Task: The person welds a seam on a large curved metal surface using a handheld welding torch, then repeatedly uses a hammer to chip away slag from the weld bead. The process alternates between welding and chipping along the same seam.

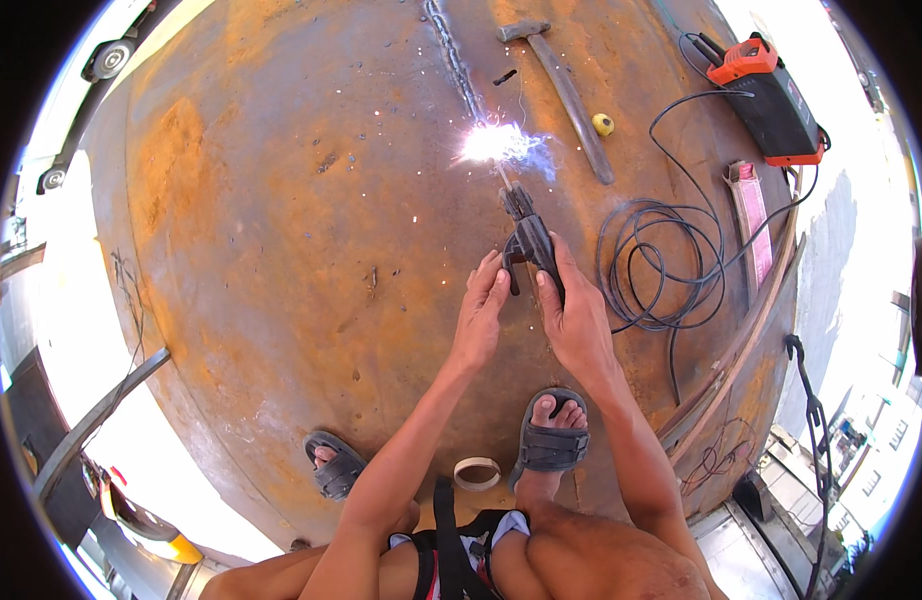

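A black electrode holder (529, 240) is gripped by my right hand (573, 310), its fingers wrapped round the handle. My left hand (483, 305) is closed at the holder's left side, with thumb and fingertips at its lever. A thin electrode (505, 177) runs up from the jaws to a bright arc (489, 143) with sparks and bluish smoke, which hides the contact point. Above the arc, a rough weld bead (451, 55) runs along the rusty steel plate (281, 250).
A hammer (556, 80), yellow ball-like object (603, 124), red-black welding machine (771, 105), pink box (749, 220) and coiled cable (661, 265) lie at right, beside long strips (731, 370). A tape ring (476, 462) lies by my sandaled feet (551, 440). The plate's curved edges border brighter ground.
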`<act>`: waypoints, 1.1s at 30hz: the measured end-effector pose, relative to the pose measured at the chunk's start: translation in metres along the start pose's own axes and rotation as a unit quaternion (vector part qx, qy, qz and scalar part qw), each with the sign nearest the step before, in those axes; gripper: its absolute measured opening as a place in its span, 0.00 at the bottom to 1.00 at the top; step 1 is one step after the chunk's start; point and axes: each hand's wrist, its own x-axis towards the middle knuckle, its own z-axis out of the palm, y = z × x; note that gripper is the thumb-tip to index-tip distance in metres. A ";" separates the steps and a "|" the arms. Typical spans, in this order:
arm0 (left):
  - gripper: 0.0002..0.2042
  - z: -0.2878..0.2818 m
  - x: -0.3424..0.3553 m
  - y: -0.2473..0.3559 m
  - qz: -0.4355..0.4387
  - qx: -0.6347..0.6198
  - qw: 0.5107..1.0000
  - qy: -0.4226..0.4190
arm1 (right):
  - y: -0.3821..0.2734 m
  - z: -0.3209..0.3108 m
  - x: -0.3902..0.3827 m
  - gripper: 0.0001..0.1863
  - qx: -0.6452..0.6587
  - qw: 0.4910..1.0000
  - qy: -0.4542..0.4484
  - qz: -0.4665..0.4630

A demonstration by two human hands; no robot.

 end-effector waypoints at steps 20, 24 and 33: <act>0.26 -0.002 0.001 -0.003 0.001 0.000 1.000 -0.003 | 0.004 0.002 -0.001 0.28 -0.015 1.000 0.006 -0.016; 0.26 0.002 0.000 0.000 -0.001 0.007 1.000 0.002 | 0.004 -0.001 -0.001 0.28 -0.011 1.000 0.000 -0.002; 0.26 0.001 0.002 -0.003 -0.001 -0.017 1.000 0.003 | 0.004 0.001 0.002 0.28 -0.016 1.000 0.006 -0.018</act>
